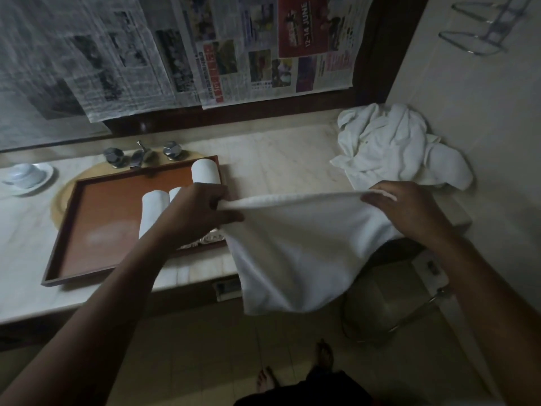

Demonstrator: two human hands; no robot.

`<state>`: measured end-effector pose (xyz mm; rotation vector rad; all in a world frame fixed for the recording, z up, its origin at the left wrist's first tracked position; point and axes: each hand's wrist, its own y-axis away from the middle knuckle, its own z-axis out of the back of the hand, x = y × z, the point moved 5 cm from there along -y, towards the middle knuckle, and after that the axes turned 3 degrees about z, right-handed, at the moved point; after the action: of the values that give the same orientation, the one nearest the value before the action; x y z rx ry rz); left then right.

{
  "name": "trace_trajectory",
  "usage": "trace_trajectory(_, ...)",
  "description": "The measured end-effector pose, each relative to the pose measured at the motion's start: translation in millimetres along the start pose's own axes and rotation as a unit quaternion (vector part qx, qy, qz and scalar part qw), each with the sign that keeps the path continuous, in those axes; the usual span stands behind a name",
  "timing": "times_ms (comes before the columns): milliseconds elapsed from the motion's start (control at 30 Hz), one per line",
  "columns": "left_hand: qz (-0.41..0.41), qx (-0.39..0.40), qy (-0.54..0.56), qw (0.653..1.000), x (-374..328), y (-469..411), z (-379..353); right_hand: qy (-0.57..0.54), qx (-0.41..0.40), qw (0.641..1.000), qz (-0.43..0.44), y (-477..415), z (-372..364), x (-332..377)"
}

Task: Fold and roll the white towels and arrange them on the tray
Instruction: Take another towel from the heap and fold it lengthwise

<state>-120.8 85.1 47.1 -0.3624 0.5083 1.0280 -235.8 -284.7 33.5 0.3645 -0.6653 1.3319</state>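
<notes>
A white towel (292, 244) hangs spread between my hands, its lower edge drooping past the counter's front edge. My left hand (199, 212) pinches its top left corner. My right hand (409, 212) grips the top right corner. A brown tray (96, 227) lies on the counter to the left. Rolled white towels rest in it: one roll (205, 170) at the far right corner and two rolls (153, 212) side by side, partly hidden behind my left hand. A heap of loose white towels (392, 145) sits at the counter's back right.
The marble counter (281, 159) meets a wall on the right. Metal taps (140, 155) stand behind the tray, over a round basin under it. A white dish (26, 177) sits far left. Newspaper covers the mirror. A bin (389, 306) stands on the floor below.
</notes>
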Motion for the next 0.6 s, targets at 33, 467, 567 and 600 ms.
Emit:
trace_trajectory(33, 0.002, -0.011, 0.02, 1.0, 5, 0, -1, 0.002, -0.002, 1.0, 0.002, 0, 2, 2)
trace_trajectory(467, 0.123, -0.135, 0.106, 0.977, 30, 6, -33, -0.091, 0.008, 0.996, -0.004, 14, -2, 8)
trace_trajectory(567, 0.083, -0.16, 0.112, 0.977, 10, 19, -42, -0.229, 0.024, 0.973, -0.029, 20, -14, 41)
trace_trajectory(600, 0.064, -0.114, 0.13, 0.983, -4, 26, -51, -0.248, 0.022, 0.968, -0.028, 20, -21, 52)
